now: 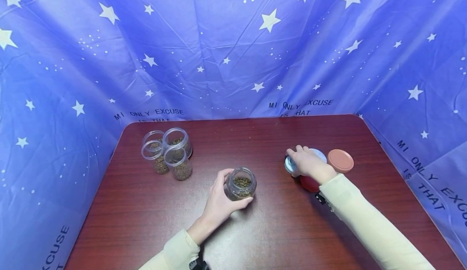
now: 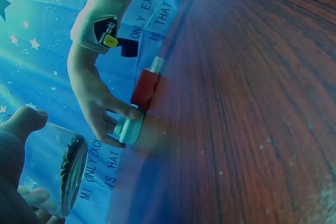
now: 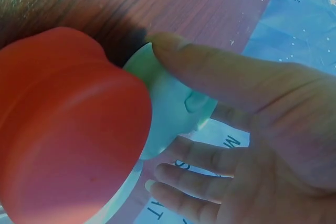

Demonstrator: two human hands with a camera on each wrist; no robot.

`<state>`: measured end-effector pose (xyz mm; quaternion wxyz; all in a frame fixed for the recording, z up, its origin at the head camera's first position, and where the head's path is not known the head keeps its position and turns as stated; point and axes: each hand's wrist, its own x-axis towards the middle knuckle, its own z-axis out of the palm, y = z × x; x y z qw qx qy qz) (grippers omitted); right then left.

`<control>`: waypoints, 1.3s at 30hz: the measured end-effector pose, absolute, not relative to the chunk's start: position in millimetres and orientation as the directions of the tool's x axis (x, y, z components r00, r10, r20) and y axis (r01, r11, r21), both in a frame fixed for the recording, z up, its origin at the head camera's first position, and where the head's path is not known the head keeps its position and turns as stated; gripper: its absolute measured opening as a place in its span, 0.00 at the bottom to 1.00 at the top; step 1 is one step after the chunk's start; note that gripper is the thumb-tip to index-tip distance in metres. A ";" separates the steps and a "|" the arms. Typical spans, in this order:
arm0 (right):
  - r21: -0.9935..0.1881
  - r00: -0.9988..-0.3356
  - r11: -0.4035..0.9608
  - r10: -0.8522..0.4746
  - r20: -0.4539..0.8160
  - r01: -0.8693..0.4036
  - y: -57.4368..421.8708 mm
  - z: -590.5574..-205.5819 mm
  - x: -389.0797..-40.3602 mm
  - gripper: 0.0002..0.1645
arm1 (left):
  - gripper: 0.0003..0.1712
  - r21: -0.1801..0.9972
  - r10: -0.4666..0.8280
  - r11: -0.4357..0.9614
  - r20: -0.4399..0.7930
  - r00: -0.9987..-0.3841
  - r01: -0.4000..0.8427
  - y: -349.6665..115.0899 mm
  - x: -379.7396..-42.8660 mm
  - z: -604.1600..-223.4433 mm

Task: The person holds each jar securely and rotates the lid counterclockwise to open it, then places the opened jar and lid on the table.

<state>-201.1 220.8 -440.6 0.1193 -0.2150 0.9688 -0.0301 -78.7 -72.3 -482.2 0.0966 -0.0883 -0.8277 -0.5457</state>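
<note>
My left hand point(image 1: 220, 201) grips a clear jar point(image 1: 233, 192) near the middle of the table, thumb and fingers round its sides. The jar has no lid, and brown pellets point(image 1: 242, 182) lie inside. To the right, my right hand point(image 1: 308, 164) holds a pale mint-blue lid point(image 1: 290, 165) by its edges; the right wrist view shows the thumb on one side of the mint lid point(image 3: 168, 114) and fingers at the other. Directly beside it is a red lid point(image 1: 310, 184), partly hidden under the wrist in the head view. A light blue lid point(image 1: 319, 155) lies behind the hand.
Several open clear jars point(image 1: 177, 140) with brown pellets stand grouped at the table's back left. An orange-pink lid point(image 1: 341, 160) lies right of the other lids. A blue star-printed curtain point(image 1: 226, 39) hangs round the reddish-brown wooden table point(image 1: 233, 144).
</note>
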 end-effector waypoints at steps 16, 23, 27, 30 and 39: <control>-0.096 -0.887 0.882 -0.462 0.012 -0.461 210.5 -437.9 -182.3 0.27 | 0.48 0.879 0.001 0.399 0.284 -0.959 0.261 -82.9 -76.8 -476.3; -0.165 -0.882 0.867 -0.458 0.111 -0.471 194.5 -431.9 -165.0 0.38 | 0.48 0.844 -0.031 0.436 0.362 -0.932 0.313 -90.7 -78.7 -469.5; -0.190 -0.880 0.860 -0.458 0.122 -0.474 188.8 -429.4 -159.4 0.39 | 0.47 0.846 -0.059 0.434 0.370 -0.927 0.310 -96.5 -79.3 -464.2; -0.196 -0.879 0.857 -0.463 0.115 -0.477 187.2 -429.4 -158.0 0.39 | 0.48 0.854 -0.087 0.432 0.359 -0.929 0.289 -101.6 -78.9 -460.7; -0.202 -0.878 0.855 -0.465 0.113 -0.478 188.8 -434.1 -159.8 0.38 | 0.48 0.835 -0.167 0.478 0.392 -0.905 0.273 -120.7 -80.8 -447.8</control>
